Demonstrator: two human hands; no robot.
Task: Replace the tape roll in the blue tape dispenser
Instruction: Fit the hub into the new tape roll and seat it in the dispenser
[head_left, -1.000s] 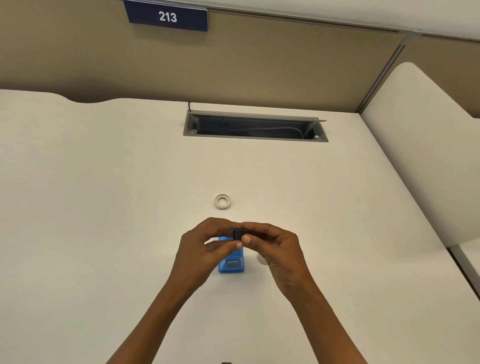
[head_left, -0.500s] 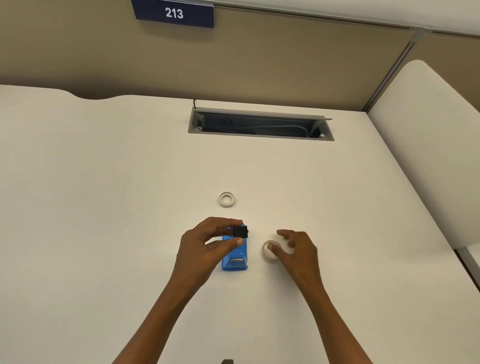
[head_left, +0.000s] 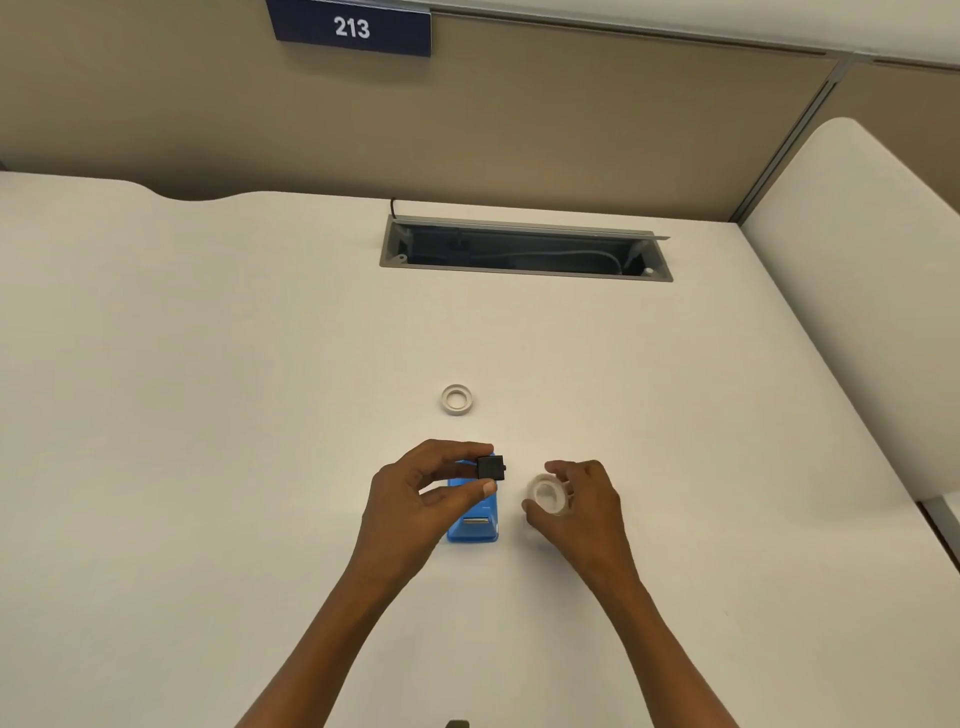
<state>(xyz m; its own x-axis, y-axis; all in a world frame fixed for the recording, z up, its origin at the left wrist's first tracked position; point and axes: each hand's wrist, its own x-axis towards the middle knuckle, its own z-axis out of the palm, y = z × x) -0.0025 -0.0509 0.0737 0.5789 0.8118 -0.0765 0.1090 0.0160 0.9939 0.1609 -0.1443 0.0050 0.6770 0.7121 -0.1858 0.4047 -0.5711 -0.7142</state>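
1. Our left hand (head_left: 415, 493) pinches the black spindle (head_left: 491, 466) above the blue dispenser (head_left: 474, 525).
2. Our right hand (head_left: 576, 499) grips the new tape roll (head_left: 545, 493), just right of the spindle.
3. The empty core (head_left: 456, 399) lies apart on the desk (head_left: 208, 415).

Left hand (head_left: 415, 493) raised, thumb and fingers pinched closed, right hand (head_left: 582, 506) beside it, fingers curled in grip

1. The right hand (head_left: 582, 509) let go of the black spool (head_left: 491, 466), which both hands had pinched together.
2. It dropped to the desk and closed its fingers around the clear tape roll (head_left: 546, 493), tilting it up.
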